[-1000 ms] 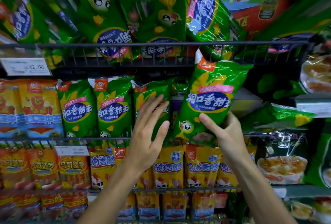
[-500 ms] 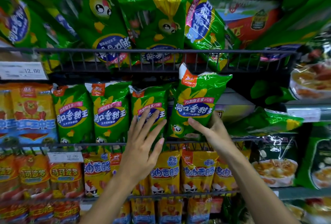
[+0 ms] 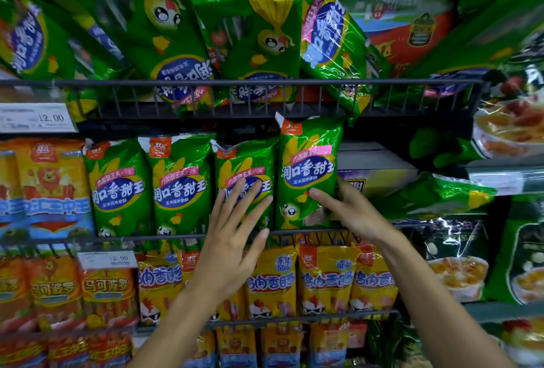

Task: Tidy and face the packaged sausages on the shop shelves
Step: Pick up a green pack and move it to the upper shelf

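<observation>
On the middle wire shelf [image 3: 176, 238] stand green sausage packs in a row, upright and facing out. My right hand [image 3: 350, 211] grips the rightmost green pack [image 3: 309, 173] at its lower right edge, thumb across the front and fingers behind; the pack stands upright at the end of the row. My left hand [image 3: 232, 238] lies flat with straight fingers against the front of the neighbouring green pack [image 3: 244, 167]. Two more green packs [image 3: 179, 185] stand to the left.
The upper wire shelf [image 3: 265, 83] holds larger green packs leaning at odd angles. Yellow and orange sausage packs [image 3: 270, 282] fill the lower shelves. A loose green pack [image 3: 435, 194] lies flat to the right, above soup bags [image 3: 456, 255]. Price tags [image 3: 38, 118] hang at left.
My right hand has brought the tilted green pack down and left until it stands upright at the end of the row. My left hand stayed flat on the neighbouring pack.
</observation>
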